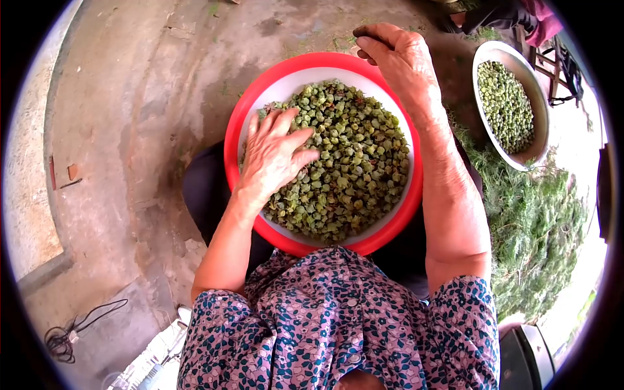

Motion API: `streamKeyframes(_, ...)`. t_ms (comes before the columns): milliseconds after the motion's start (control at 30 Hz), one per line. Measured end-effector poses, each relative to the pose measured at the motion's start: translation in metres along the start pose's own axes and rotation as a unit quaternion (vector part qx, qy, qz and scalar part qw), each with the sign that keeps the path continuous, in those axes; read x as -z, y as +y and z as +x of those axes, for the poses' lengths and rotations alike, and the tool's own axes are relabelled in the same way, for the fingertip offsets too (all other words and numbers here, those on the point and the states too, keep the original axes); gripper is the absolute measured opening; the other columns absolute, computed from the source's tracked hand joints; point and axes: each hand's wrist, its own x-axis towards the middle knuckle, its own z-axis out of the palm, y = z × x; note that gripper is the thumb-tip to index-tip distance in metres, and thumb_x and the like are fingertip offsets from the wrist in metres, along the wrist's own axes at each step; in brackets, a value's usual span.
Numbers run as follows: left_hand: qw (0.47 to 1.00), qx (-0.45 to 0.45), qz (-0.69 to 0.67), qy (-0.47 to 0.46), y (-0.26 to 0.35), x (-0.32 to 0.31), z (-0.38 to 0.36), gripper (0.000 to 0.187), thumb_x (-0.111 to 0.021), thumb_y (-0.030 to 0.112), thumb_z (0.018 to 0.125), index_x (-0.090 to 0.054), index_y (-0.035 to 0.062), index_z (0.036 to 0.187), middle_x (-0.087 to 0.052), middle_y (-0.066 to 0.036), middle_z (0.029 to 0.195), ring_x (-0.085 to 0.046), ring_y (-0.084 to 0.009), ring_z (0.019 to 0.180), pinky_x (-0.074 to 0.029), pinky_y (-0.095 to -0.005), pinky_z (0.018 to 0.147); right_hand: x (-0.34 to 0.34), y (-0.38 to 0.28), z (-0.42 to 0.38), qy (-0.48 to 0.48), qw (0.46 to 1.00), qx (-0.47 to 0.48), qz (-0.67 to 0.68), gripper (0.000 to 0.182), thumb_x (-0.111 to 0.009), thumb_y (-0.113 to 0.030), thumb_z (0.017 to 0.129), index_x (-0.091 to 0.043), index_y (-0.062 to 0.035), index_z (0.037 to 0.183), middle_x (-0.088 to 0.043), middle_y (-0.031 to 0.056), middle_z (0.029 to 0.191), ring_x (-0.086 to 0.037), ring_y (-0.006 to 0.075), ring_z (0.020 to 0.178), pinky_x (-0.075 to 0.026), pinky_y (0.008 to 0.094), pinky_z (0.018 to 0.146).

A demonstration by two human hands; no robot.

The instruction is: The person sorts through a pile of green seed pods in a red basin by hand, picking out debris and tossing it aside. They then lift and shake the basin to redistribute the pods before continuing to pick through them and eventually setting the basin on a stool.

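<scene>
A round basin with a red rim and white inside rests on my lap, filled with small green pods or seed heads. My left hand lies on the pods at the basin's left side, fingers spread and fingertips touching them. Beyond the rim at the upper right, my right hand is raised with thumb and fingers pressed together in a pinch. Whatever lies between those fingers, if anything, is too small to make out.
To the right stands a metal basin holding more green pods. Feathery cut greenery is heaped below it. Another person's dark-clothed leg shows at the upper right near a small stool. A black cable lies coiled on the concrete floor at lower left.
</scene>
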Motion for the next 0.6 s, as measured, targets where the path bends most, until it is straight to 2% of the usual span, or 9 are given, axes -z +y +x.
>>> streamKeyframes(67,0.992,-0.018,-0.078,0.095,0.004,-0.02,0.022,0.022,-0.075,0.016,0.072,-0.069,0.0106,0.093,-0.061,-0.006,0.093,-0.056,-0.0235,0.092,-0.038,-0.0426,0.089,-0.001,0.001,0.001,0.0,1.0,-0.004,0.001,0.022,-0.064,-0.017,0.082,-0.069,-0.001,0.096,-0.068,0.0164,0.08,-0.067,0.0236,0.072,-0.051,0.0337,0.069)
streamKeyframes(133,0.978,-0.016,-0.153,0.144,0.006,-0.046,0.047,0.018,-0.073,0.009,0.074,-0.069,0.0121,0.091,-0.059,-0.004,0.083,-0.056,-0.0216,0.083,-0.043,-0.0396,0.08,-0.001,0.001,0.0,0.001,1.0,-0.001,-0.005,0.021,-0.064,-0.017,0.082,-0.068,-0.0009,0.095,-0.068,0.0169,0.08,-0.067,0.0247,0.072,-0.051,0.0341,0.069)
streamKeyframes(200,0.975,-0.035,-0.161,0.153,0.01,-0.06,0.068,0.02,-0.071,0.004,0.074,-0.068,0.015,0.09,-0.057,-0.004,0.079,-0.056,-0.0203,0.081,-0.046,-0.0367,0.074,0.0,0.0,0.0,0.002,1.0,0.001,-0.013,0.021,-0.064,-0.016,0.082,-0.068,-0.0007,0.095,-0.067,0.0173,0.079,-0.067,0.0259,0.072,-0.051,0.0345,0.07)
streamKeyframes(233,0.973,-0.058,-0.125,0.183,0.009,-0.068,0.077,0.028,-0.071,0.004,0.072,-0.068,0.0148,0.098,-0.058,-0.004,0.082,-0.059,-0.0236,0.077,-0.048,-0.0378,0.067,0.0,-0.001,-0.001,0.004,1.0,0.004,-0.01,0.021,-0.064,-0.016,0.082,-0.068,-0.0005,0.095,-0.067,0.0177,0.079,-0.067,0.0268,0.073,-0.051,0.0347,0.07)
streamKeyframes(367,0.986,-0.053,-0.081,0.136,0.011,-0.085,0.093,0.032,-0.073,0.002,0.069,-0.069,0.0148,0.097,-0.054,-0.003,0.084,-0.059,-0.0226,0.079,-0.05,-0.0371,0.067,-0.002,-0.001,0.001,0.0,1.0,0.005,-0.013,0.021,-0.063,-0.016,0.082,-0.068,-0.0001,0.095,-0.067,0.0187,0.08,-0.067,0.0288,0.075,-0.051,0.0362,0.072)
streamKeyframes(500,0.986,-0.043,-0.094,0.133,0.005,-0.096,0.104,0.033,-0.074,0.003,0.067,-0.069,0.0155,0.097,-0.055,-0.003,0.085,-0.06,-0.0225,0.078,-0.05,-0.0361,0.067,-0.002,-0.007,0.004,-0.004,1.0,0.012,-0.024,0.021,-0.063,-0.015,0.081,-0.068,-0.0004,0.095,-0.067,0.0198,0.081,-0.066,0.0315,0.077,-0.051,0.0376,0.073)
streamKeyframes(600,0.981,-0.067,-0.078,0.166,0.001,-0.099,0.107,0.03,-0.074,0.002,0.066,-0.068,0.0127,0.094,-0.056,-0.003,0.085,-0.06,-0.023,0.077,-0.051,-0.0361,0.067,-0.003,-0.006,0.005,-0.006,1.0,0.015,-0.027,0.021,-0.063,-0.015,0.081,-0.068,-0.0006,0.094,-0.066,0.0201,0.08,-0.066,0.0323,0.076,-0.051,0.0378,0.072)
